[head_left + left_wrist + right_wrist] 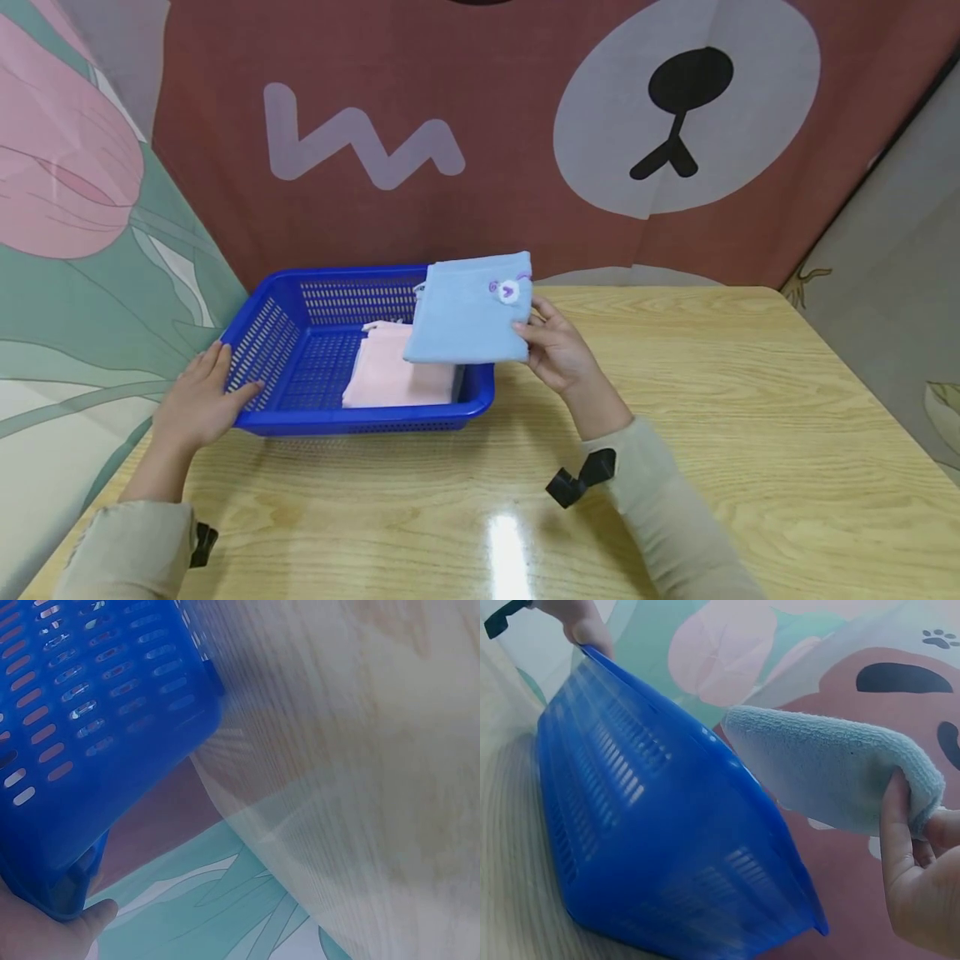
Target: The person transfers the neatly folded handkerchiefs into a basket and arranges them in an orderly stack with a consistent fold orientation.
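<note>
A folded light blue towel (461, 317) with a small white-and-purple animal patch is held up over the right end of the blue plastic basket (360, 418). My right hand (558, 346) pinches the towel at its right edge, thumb on the top face; the right wrist view shows fingers beneath the towel's thick fold (817, 769). Inside the basket lies a folded pink towel (397, 367), partly hidden under the blue one. At the basket's front left corner my left hand (198, 400) grips the rim, its thumb reaching over the edge.
The basket stands on a wood-grain table (675, 400), near its left and back edges. Behind the table hangs a printed cloth (510, 208) with a bear face. Greyish fabric at the pink towel's right edge is mostly hidden.
</note>
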Demonstrator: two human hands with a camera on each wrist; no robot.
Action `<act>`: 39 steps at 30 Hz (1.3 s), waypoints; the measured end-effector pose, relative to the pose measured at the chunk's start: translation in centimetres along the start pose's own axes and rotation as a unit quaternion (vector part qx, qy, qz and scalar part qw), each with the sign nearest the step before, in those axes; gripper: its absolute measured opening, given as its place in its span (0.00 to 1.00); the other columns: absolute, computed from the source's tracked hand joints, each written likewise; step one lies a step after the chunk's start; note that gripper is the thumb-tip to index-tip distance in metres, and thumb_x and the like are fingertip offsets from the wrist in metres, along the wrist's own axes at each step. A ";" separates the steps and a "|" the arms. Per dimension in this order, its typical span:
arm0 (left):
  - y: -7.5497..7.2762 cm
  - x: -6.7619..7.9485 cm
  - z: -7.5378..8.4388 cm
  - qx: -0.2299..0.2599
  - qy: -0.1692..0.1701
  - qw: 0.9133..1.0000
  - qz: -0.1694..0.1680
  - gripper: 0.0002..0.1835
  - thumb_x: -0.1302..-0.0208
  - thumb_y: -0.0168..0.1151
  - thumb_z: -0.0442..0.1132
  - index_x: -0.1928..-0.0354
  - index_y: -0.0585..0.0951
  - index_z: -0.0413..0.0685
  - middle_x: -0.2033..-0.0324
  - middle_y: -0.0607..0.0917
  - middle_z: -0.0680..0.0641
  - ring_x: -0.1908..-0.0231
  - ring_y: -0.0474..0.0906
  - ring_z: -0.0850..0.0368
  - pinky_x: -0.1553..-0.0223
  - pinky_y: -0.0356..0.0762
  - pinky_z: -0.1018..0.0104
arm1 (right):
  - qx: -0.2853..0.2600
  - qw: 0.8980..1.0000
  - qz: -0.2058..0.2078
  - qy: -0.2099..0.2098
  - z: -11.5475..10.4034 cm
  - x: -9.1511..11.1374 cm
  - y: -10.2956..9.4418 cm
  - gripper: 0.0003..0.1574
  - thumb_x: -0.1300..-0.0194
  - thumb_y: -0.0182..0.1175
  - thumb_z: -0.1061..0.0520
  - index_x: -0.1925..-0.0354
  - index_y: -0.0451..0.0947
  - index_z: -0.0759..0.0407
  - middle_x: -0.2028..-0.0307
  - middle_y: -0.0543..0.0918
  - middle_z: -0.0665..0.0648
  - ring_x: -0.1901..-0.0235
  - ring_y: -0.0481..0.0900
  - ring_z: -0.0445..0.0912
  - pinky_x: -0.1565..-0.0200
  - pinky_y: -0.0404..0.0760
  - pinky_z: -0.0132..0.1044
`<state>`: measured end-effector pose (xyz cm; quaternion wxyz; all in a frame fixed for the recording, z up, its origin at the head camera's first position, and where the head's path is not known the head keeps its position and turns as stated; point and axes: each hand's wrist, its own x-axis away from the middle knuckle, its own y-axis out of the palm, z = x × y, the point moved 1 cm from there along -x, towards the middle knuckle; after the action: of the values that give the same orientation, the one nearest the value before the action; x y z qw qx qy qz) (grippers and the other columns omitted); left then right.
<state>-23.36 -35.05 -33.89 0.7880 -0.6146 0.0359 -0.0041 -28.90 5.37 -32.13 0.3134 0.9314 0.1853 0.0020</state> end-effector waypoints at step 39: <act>0.0 -0.1 0.0 0.000 0.007 1.000 0.006 0.42 0.36 0.36 0.55 0.39 0.39 0.23 0.41 0.41 0.24 0.42 0.35 0.29 0.47 0.40 0.36 | 0.081 0.993 0.060 0.058 4.7 -3.6 5.9 0.32 0.43 0.45 0.75 0.40 0.58 0.61 0.70 0.72 0.54 0.78 0.74 0.42 0.78 0.74 0.30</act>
<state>-23.42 -35.04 -33.91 0.7875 -0.6147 0.0448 -0.0039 -29.62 -2.96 -32.09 0.2245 0.9615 0.1463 0.0603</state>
